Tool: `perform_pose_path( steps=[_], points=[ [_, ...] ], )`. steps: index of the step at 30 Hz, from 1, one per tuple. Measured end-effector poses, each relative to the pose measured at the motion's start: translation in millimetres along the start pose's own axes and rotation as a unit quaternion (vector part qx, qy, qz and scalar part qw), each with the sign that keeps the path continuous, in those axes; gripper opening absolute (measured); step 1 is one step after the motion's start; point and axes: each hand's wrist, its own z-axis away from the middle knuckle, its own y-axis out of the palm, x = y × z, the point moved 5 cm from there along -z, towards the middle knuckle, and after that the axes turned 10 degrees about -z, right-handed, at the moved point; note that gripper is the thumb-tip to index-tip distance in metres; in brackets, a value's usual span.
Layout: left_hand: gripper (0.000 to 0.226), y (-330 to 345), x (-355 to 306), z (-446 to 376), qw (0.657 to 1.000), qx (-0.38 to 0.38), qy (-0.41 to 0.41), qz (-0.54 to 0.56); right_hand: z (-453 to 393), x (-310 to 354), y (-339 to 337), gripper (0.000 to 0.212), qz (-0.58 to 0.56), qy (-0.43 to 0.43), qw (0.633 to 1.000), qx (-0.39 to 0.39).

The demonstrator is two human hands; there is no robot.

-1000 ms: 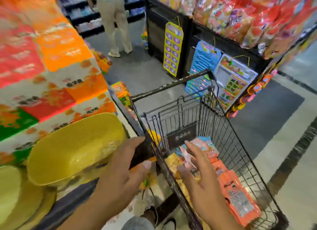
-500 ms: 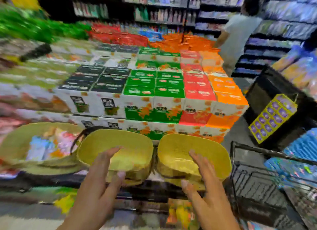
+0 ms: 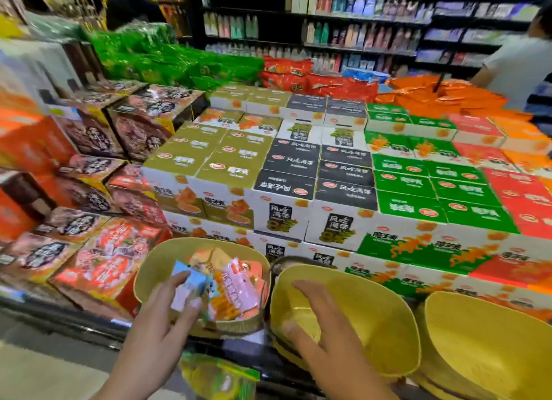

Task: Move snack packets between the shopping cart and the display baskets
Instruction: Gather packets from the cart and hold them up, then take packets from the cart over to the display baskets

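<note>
Stacked cartons across the whole middle, in blocks of olive, black, green, red and orange tops; Chinese characters printed on lids and white fronts, the black ones reading 风吃海带, a red oval logo on each lid too small to read. Brown and red gift boxes piled at the left, lettering blurred. Green, red and orange bags heaped behind the cartons. Dark wall shelves of bottles at the back.

Three yellow display baskets along the near edge: left basket holding snack packets, among them a pink one, a blue one and orange ones, print not legible; middle basket and right basket showing only bare yellow insides.

Left hand over the left basket's near rim, grip spread, fingertips resting on the blue packet, not closed round it. Right hand inside the middle basket, grip spread wide, pinching nothing.
</note>
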Motion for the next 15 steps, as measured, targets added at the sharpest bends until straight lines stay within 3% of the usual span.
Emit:
perform_pose_path(
  steps=[5,10,15],
  points=[
    [0.035,-1.4,58.9,-59.5,0.996,0.042,0.008,-0.077,-69.5,7.6,61.6,0.061,0.046,0.021,0.997,0.062],
    [0.046,18.0,81.1,-111.9,0.978,0.132,0.055,-0.154,-139.3,1.5,110.6,0.059,0.147,0.032,0.979,0.136],
    [0.056,53.3,85.1,-145.5,0.921,0.236,0.141,-0.277,-185.2,-11.6,131.6,0.066,0.226,0.076,0.958,0.161]
  ],
)
